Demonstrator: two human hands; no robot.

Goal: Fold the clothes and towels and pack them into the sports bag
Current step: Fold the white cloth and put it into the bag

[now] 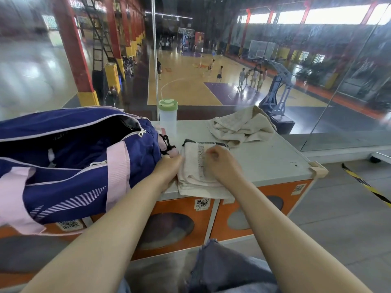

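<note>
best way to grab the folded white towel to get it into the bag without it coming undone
Likely by its two long side edges, one hand from each side, pinching through all the layers. The folded towel lies flat as a narrow stack, its near end overhanging the table edge, so fingers can slip underneath there. The sports bag gapes open just left.

2 bare forearms enter from the bottom edge, with no sleeve showing on either one up to where they leave the view. The left hand (168, 169) and the right hand (222, 163) carry no glove, ring, watch or band that can be seen, and both wrists are bare too. Low in the view, between the 2 arms, lies worn clothing: a fold of greyish-blue fabric (224, 269) with a soft, slightly crumpled surface and a ragged-looking upper edge. A paler blue strip shows along its lower part.
</note>
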